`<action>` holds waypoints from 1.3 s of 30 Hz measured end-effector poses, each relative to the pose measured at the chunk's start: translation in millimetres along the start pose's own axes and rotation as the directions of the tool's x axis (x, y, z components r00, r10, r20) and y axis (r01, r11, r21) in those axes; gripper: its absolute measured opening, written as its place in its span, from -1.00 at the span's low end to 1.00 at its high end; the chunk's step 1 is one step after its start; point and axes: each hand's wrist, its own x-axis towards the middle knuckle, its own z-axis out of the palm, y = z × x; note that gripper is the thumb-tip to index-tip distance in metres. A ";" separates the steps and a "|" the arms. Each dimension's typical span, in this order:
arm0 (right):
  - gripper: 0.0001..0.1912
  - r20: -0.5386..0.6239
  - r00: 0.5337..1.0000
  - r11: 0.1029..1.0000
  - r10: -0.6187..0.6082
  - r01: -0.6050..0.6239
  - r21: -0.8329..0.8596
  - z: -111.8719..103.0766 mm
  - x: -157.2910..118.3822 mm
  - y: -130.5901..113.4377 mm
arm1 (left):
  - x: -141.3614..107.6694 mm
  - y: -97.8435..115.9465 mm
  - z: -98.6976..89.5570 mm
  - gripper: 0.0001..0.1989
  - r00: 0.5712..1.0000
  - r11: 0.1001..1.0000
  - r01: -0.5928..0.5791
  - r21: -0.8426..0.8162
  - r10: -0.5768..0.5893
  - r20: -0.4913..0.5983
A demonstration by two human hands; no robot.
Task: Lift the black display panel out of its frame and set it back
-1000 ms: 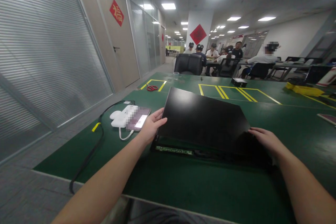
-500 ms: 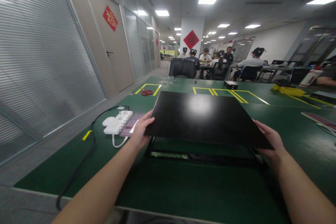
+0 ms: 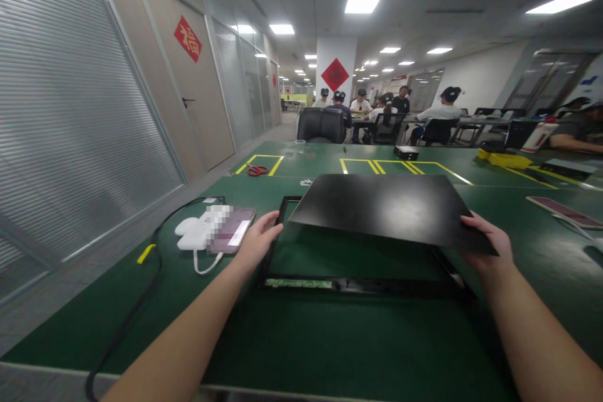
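A thin black flat panel [image 3: 377, 204], like a screen panel, is held up at a tilt above the table. My right hand [image 3: 492, 242] is closed on its right edge, thumb on top. My left hand [image 3: 261, 235] is off the panel, fingers and thumb apart, beside the left side of a black rectangular frame [image 3: 377, 286]. Whether it touches the frame I cannot tell. The frame lies on the green table under the panel, with a green circuit board strip [image 3: 299, 284] along its near side. The panel hides the frame's far side and part of its right side.
Left of the frame lie a phone [image 3: 233, 232], a white power strip [image 3: 195, 235] and a black cable [image 3: 151, 286]. Red scissors [image 3: 257, 171], a small black box [image 3: 406, 152] and a yellow object [image 3: 506, 158] are farther back. Another phone [image 3: 563, 210] lies right. Several people sit beyond.
My left hand has let go of the panel's left edge. The panel has shifted right in my right hand, uncovering the frame's left side. The view has turned slightly.
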 end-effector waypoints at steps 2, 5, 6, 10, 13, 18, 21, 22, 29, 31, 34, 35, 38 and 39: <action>-0.70 -0.045 0.996 0.997 -0.073 0.073 0.013 -0.9 3.8 2.1 | -0.2 -1.9 -2.3 -0.48 0.999 0.987 -0.030 0.156 0.026 0.027; -0.74 -0.175 0.966 0.979 -0.193 0.201 0.033 -1.3 10.6 5.7 | -1.6 -3.0 -5.3 -0.49 0.990 0.906 -0.127 0.404 0.093 0.103; -0.73 -0.214 0.950 0.969 -0.229 0.243 0.039 -1.1 12.3 6.4 | -2.3 -3.2 -5.8 -0.51 0.983 0.868 -0.169 0.466 0.117 0.139; -0.64 -0.310 0.885 0.923 -0.347 0.380 0.051 -0.5 15.5 7.5 | -4.9 -4.4 -5.6 -0.59 0.952 0.763 -0.289 0.578 0.166 0.257; -0.62 -0.369 0.842 0.898 -0.394 0.438 0.040 -2.7 15.9 8.9 | -5.9 -6.4 -5.4 -0.62 0.946 0.745 -0.307 0.592 0.168 0.278; -0.58 -0.454 0.799 0.898 -0.394 0.441 -0.003 -9.2 17.2 13.0 | -6.1 -8.9 -5.9 -0.63 0.940 0.731 -0.320 0.602 0.166 0.299; -0.52 -0.496 0.774 0.896 -0.394 0.443 -0.021 -11.9 18.3 13.1 | -6.4 -8.8 -5.1 -0.62 0.938 0.708 -0.324 0.627 0.154 0.310; -0.50 -0.506 0.770 0.898 -0.389 0.439 -0.021 -12.7 18.9 12.6 | -6.5 -8.5 -4.8 -0.62 0.937 0.701 -0.326 0.634 0.151 0.314; -0.45 -0.569 0.780 0.949 -0.261 0.315 -0.003 -20.8 27.6 9.3 | -7.5 -8.2 -4.8 -0.63 0.935 0.696 -0.329 0.638 0.147 0.322; -0.47 -0.582 0.781 0.964 -0.226 0.266 -0.018 -22.7 30.4 11.2 | -7.6 -8.7 -4.9 -0.64 0.935 0.708 -0.331 0.623 0.157 0.319; -0.49 -0.599 0.776 0.976 -0.194 0.212 -0.042 -25.0 34.3 16.3 | -8.1 -8.3 -4.6 -0.64 0.934 0.711 -0.332 0.620 0.155 0.322; -0.48 -0.603 0.775 0.978 -0.189 0.201 -0.048 -25.7 35.5 18.2 | -8.4 -8.0 -4.4 -0.64 0.934 0.708 -0.331 0.624 0.151 0.324; -0.47 -0.608 0.773 0.981 -0.182 0.185 -0.059 -27.9 38.9 23.0 | -8.9 -7.1 -4.1 -0.65 0.934 0.714 -0.331 0.617 0.152 0.324; -0.47 -0.608 0.773 0.981 -0.181 0.183 -0.060 -28.6 39.9 24.1 | -8.9 -7.1 -4.1 -0.66 0.935 0.722 -0.330 0.608 0.159 0.318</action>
